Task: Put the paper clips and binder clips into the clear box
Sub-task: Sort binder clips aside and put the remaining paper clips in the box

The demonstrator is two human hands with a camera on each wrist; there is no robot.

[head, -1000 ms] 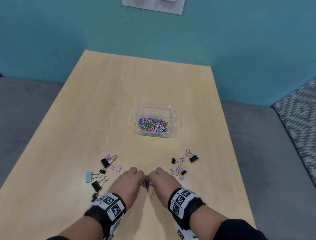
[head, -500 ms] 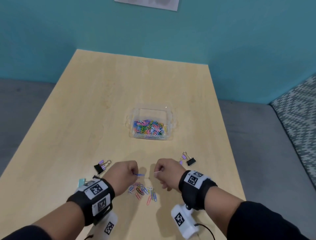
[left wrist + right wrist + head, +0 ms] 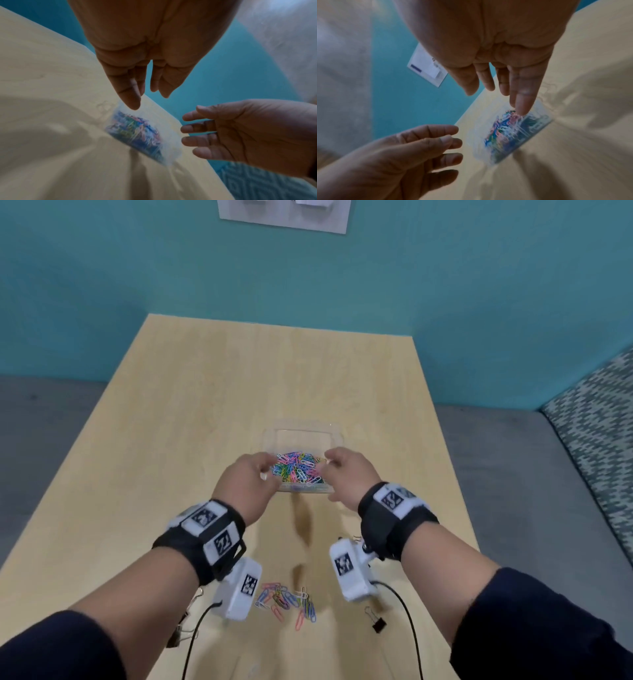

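The clear box (image 3: 301,436) stands mid-table with a heap of coloured paper clips (image 3: 297,468) inside. My left hand (image 3: 265,470) hovers over its left side and my right hand (image 3: 327,465) over its right side. In the wrist views both the left hand (image 3: 145,83) and the right hand (image 3: 503,86) have loosely spread fingers with nothing in them, above the blurred clips (image 3: 135,134) (image 3: 505,129). A small pile of loose paper clips (image 3: 287,601) lies near the front edge between my forearms. A black binder clip (image 3: 378,625) lies to its right.
More binder clips (image 3: 183,633) lie partly hidden under my left forearm. Cables run from the wrist cameras (image 3: 239,590) down to the front edge. The wooden table (image 3: 239,378) ends at a teal wall behind; grey floor lies on both sides.
Both hands have risen from the loose pile near the front edge and moved forward over the box. The clips they pinched half a second ago are no longer in their fingers.
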